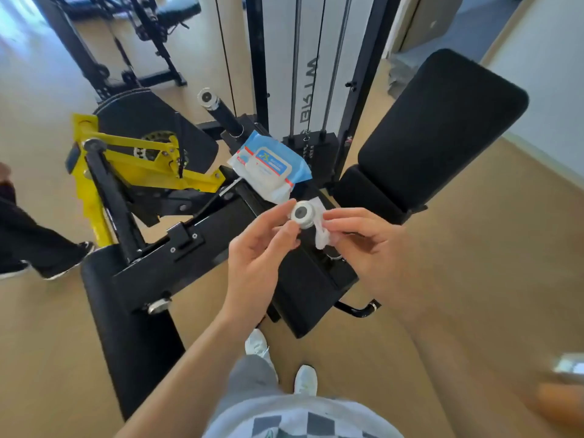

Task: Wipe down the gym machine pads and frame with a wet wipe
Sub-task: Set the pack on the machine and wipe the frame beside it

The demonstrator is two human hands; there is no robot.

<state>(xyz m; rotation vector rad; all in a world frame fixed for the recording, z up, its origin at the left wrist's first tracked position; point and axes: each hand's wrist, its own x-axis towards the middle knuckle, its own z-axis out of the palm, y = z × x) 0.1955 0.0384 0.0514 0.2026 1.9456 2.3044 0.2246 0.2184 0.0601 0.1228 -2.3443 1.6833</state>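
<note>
A black gym machine with a yellow lever arm [142,159] fills the middle of the view. Its near handle ends in a grey round end cap [302,214]. My right hand [363,241] pinches a crumpled white wet wipe [322,235] against the right side of that cap. My left hand [262,248] is at the cap's left side, fingertips touching it. A blue and white wet-wipe pack [271,167] lies on the black seat pad [303,279]. The black back pad [442,128] rises on the right.
A second handle with a grey cap [207,98] sticks up behind the pack. The weight stack frame [303,74] stands at the back. Another person's legs and shoes [38,248] are at the left edge. My own shoes [305,379] stand on the wooden floor below.
</note>
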